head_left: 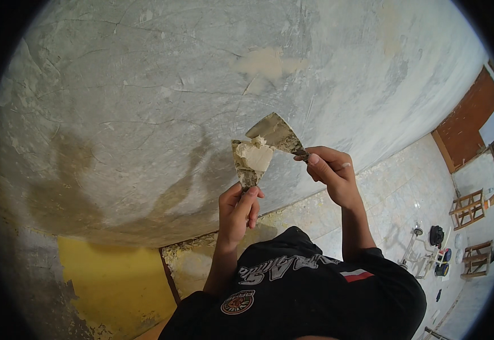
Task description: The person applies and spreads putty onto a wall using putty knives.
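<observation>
My left hand (240, 209) grips a putty knife (247, 178) upright, its blade carrying a thick lump of cream putty (252, 156). My right hand (332, 175) holds a second, wider putty knife (281, 131) tilted to the left, with its blade at the top edge of that lump and some putty along its lower edge. Behind both blades is a grey, cracked wall (145, 96) with a pale cream patch (266, 62) higher up.
A yellow, peeling surface (105, 272) lies at lower left beside the tiled floor (394, 187). At right are a brown door (467, 119), wooden stools (467, 209), a black bag (436, 236), round blue-and-black objects (442, 263) and other items on the floor.
</observation>
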A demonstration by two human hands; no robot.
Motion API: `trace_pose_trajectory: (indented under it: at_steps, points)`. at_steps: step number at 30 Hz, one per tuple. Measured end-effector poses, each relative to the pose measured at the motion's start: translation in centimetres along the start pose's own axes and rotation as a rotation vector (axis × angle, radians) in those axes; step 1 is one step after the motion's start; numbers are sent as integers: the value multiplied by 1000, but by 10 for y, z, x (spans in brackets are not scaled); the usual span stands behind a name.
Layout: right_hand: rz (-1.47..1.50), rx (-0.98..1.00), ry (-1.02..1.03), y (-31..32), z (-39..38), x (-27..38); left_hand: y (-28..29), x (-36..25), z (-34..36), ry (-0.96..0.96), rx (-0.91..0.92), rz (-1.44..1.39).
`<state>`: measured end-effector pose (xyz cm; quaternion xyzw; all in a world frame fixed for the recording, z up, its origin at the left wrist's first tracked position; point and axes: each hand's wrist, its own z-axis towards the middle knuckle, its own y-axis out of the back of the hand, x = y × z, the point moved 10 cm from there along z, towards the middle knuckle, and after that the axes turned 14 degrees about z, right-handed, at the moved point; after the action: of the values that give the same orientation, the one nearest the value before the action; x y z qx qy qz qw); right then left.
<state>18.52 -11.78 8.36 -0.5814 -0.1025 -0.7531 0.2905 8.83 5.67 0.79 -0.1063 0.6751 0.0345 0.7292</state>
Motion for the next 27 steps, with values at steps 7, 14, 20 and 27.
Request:
trace_pose_trajectory:
  at_steps: [7,14,20,27]
  points:
    - [82,-11,-6,2,8,-3,1,-1,1,24,15,12]
    - [143,-60,-83,3,12,-5,6,1,2,-11,37,41]
    - [164,-40,-50,-2,12,-7,9,2,0,27,39,-6]
    - [-272,-132,402,0,23,21,2,3,-1,32,83,-32]
